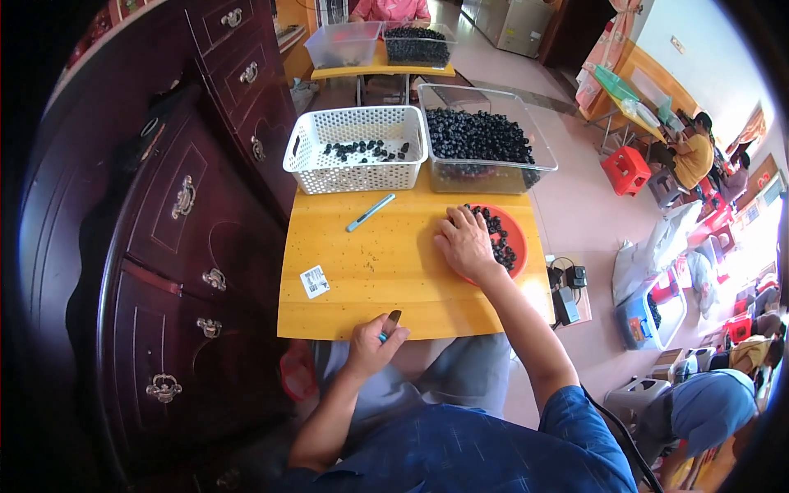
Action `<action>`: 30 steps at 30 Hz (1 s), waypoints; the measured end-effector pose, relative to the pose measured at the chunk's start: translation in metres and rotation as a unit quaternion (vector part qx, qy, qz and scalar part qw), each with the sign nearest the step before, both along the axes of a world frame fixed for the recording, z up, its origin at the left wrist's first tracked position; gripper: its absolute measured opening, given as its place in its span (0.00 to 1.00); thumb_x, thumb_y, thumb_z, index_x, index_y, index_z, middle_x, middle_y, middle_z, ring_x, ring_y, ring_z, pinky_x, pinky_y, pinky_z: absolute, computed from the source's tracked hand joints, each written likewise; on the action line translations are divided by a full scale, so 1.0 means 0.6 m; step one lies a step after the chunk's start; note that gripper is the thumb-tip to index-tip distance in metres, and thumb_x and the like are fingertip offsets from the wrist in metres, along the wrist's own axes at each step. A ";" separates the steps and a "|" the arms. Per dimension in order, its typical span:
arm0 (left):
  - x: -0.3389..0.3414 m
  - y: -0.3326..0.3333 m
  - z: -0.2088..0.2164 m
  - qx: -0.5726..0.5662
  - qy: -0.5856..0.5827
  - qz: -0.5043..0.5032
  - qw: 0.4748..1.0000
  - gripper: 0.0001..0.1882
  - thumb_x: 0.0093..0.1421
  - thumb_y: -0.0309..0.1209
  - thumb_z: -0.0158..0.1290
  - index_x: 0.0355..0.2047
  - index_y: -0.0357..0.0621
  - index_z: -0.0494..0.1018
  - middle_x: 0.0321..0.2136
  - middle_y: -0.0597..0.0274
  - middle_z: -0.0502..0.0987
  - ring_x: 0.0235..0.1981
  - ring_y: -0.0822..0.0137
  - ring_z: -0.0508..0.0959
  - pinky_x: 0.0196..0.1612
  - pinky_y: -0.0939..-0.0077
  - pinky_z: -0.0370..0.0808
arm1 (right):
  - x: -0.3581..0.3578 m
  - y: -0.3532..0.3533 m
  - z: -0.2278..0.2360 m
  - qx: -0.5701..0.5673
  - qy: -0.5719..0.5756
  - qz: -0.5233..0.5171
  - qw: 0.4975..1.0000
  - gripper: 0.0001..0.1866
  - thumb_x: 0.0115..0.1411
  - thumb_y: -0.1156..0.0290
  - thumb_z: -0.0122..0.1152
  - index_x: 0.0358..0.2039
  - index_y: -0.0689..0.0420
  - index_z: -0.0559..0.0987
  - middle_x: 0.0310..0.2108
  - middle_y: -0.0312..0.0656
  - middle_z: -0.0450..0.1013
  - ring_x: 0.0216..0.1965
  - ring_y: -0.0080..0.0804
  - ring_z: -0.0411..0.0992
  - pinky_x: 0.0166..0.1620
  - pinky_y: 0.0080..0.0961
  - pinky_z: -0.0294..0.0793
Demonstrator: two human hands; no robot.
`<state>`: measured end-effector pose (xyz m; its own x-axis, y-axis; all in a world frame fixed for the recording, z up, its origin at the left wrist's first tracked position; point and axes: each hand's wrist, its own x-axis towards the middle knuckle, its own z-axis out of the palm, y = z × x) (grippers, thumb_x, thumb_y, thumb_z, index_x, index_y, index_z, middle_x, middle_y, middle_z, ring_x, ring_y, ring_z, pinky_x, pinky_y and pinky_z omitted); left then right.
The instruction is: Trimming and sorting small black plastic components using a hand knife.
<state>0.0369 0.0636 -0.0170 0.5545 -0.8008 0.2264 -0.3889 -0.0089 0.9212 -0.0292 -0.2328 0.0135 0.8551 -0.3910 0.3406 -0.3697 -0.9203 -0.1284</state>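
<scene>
In my left hand [376,343], near the table's front edge, is a small blue-handled knife [394,316] with a flat dark blade pointing up; the fingers are closed round its handle. My right hand [467,245] reaches over the left part of a round red plate [519,227] holding many small black ring-like parts [500,240]. Its fingers are bent and slightly apart over the plate's edge; the fingertips are partly hidden. A light-blue pen-shaped cutter [371,213] lies on the yellow table [394,271], left of the plate. Near the left edge lies a white printed label [314,282].
Along the table's far side stand a white perforated basket [357,177] with some black parts and a clear bin [485,177] heaped with them. A dark wooden cabinet [156,246] borders the left. Behind, a person sits at another table; more people and red stools [626,171] are right.
</scene>
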 end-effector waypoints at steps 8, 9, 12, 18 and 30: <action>-0.004 0.006 -0.014 -0.015 -0.017 -0.001 1.000 0.13 0.63 0.35 0.66 0.30 0.37 0.77 0.18 0.58 0.77 0.20 0.63 0.78 0.28 0.68 0.74 | -0.024 0.007 -0.011 0.009 -0.077 -0.018 0.997 0.13 0.65 0.63 0.59 0.46 0.55 0.80 0.50 0.46 0.76 0.57 0.49 0.72 0.60 0.48 0.71; -0.006 0.007 -0.013 -0.016 -0.012 0.004 1.000 0.13 0.62 0.34 0.66 0.30 0.37 0.77 0.19 0.58 0.78 0.20 0.63 0.78 0.28 0.68 0.74 | -0.027 0.009 -0.009 0.018 -0.077 -0.040 0.996 0.12 0.64 0.65 0.59 0.45 0.55 0.80 0.49 0.46 0.77 0.55 0.48 0.74 0.59 0.46 0.73; -0.007 0.005 -0.016 -0.024 -0.011 0.008 1.000 0.12 0.62 0.33 0.66 0.31 0.36 0.77 0.19 0.58 0.78 0.20 0.63 0.78 0.29 0.69 0.75 | -0.038 0.006 -0.004 0.028 -0.047 -0.068 0.996 0.12 0.63 0.68 0.58 0.45 0.54 0.81 0.47 0.47 0.77 0.54 0.48 0.74 0.58 0.46 0.73; -0.002 0.002 -0.027 -0.045 -0.022 0.007 0.999 0.12 0.61 0.32 0.66 0.34 0.36 0.77 0.19 0.59 0.78 0.20 0.63 0.78 0.28 0.68 0.74 | -0.057 -0.016 -0.001 0.010 -0.073 -0.109 0.991 0.13 0.62 0.72 0.56 0.47 0.55 0.80 0.50 0.48 0.76 0.56 0.49 0.73 0.59 0.48 0.72; -0.007 0.005 -0.025 -0.026 -0.032 0.016 0.999 0.11 0.61 0.32 0.65 0.34 0.37 0.77 0.19 0.58 0.78 0.21 0.61 0.79 0.29 0.67 0.74 | -0.008 -0.057 0.004 0.087 -0.014 -0.122 0.989 0.24 0.64 0.56 0.64 0.55 0.57 0.78 0.61 0.53 0.71 0.64 0.53 0.68 0.65 0.48 0.70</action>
<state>0.0328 0.0663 -0.0321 0.5625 -0.7691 0.3032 -0.4481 0.0246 0.8936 -0.0343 -0.2672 0.0159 0.7188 -0.6396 0.2724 -0.5727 -0.7669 -0.2896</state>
